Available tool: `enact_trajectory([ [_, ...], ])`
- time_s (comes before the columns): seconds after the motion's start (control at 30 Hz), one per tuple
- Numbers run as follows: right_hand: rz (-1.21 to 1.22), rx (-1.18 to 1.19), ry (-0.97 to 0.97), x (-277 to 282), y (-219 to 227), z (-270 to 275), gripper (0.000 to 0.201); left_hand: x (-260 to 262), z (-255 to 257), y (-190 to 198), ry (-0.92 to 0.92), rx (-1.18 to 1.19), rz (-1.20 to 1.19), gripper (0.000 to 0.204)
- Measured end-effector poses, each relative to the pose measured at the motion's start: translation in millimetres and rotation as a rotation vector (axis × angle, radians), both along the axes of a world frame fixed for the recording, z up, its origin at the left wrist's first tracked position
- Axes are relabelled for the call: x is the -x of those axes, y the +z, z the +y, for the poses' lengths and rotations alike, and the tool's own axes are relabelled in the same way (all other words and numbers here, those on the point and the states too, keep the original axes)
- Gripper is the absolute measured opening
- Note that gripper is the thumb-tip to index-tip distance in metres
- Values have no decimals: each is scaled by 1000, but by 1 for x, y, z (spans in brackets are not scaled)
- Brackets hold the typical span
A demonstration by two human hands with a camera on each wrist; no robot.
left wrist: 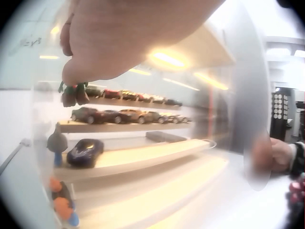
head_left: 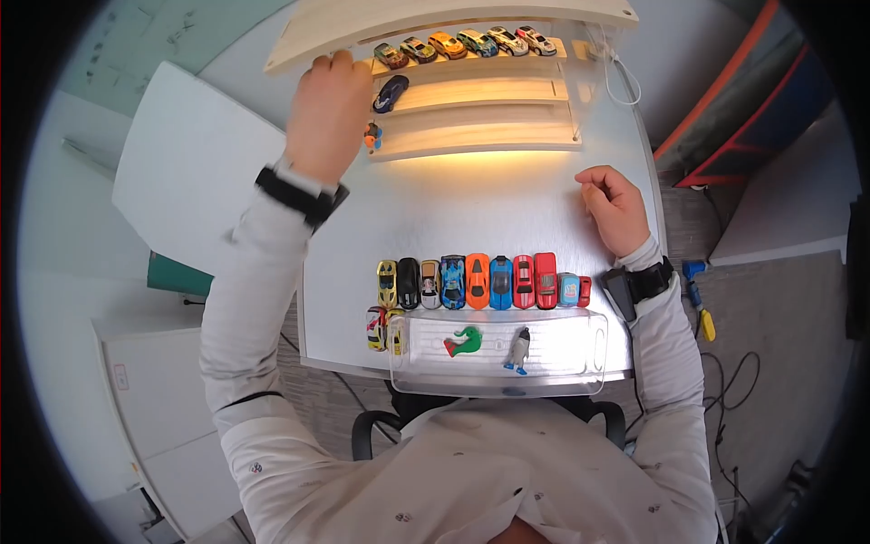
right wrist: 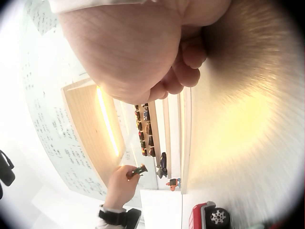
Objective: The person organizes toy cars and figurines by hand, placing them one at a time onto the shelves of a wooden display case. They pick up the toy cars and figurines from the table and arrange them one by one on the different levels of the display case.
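Observation:
At the left end of the lit wooden shelf rack, my left hand is raised. It pinches a small dark green toy figure, also visible in the right wrist view beside the shelves. Below that hand, a dark blue toy car sits at the left of a shelf, with a grey figure next to it. An orange and blue figure stands on the tier underneath. My right hand is over the right side of the table, its fingers loosely curled around nothing.
Toy cars line the upper shelves. Another row of cars stands on the table nearer my body. In front of it, a clear plastic tray contains a green figure and a penguin figure. A white cable hangs at the rack's right.

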State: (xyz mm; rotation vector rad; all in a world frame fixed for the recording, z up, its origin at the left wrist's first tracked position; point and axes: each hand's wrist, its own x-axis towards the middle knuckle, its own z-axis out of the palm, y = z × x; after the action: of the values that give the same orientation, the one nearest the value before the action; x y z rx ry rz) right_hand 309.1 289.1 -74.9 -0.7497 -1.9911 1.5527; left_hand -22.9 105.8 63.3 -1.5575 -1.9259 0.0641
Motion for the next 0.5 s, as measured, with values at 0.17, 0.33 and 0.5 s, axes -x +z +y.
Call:
enact_trajectory([
  [0.17, 11, 11, -5, 0, -4, 2, 17, -88, -74, 36, -13, 36, -461, 17],
  [0.33, 6, 17, -5, 1, -2, 1, 17, -156, -123, 31, -402, 383, -1064, 30],
  [0.5, 12, 29, -6, 1, -3, 1, 17, -186, -128, -27, -513, 498, -1011, 35],
])
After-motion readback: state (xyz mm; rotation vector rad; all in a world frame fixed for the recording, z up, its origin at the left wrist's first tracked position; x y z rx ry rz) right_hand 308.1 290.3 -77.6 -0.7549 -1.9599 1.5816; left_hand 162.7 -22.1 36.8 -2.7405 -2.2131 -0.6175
